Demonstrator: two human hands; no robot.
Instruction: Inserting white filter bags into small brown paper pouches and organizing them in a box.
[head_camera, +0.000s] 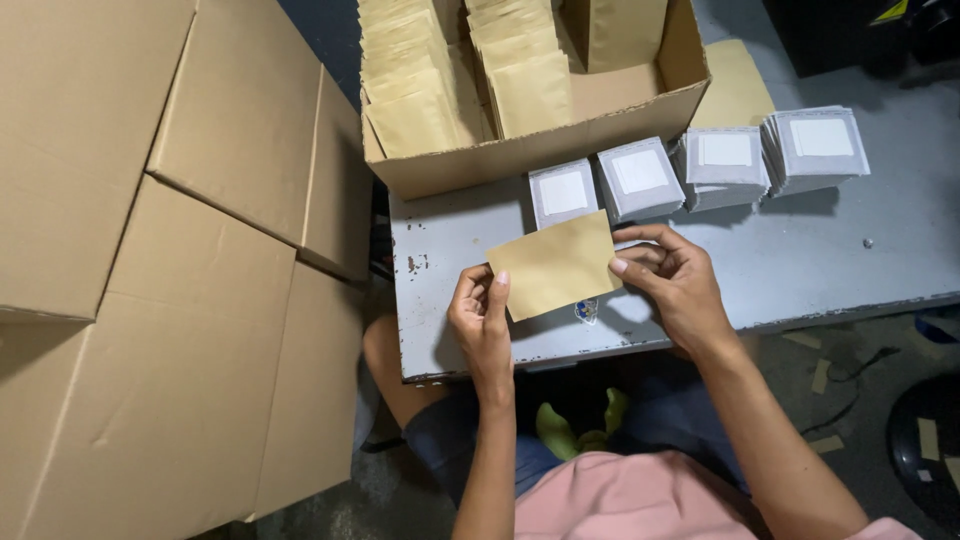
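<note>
A scuffed grey bench (460, 250) fills mid-frame, flattened cardboard (170, 270) at left. At centre, both hands hold one tan envelope (555, 265) just above the bench — the left hand (480, 320) pinching its lower-left corner, the right hand (670, 280) its right edge. Behind, an open carton (620, 125) of matching envelopes; beside it, grey-white packet stacks (700, 165).

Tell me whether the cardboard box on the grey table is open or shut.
Open: the cardboard box shows rows of tan paper pouches inside.
</note>
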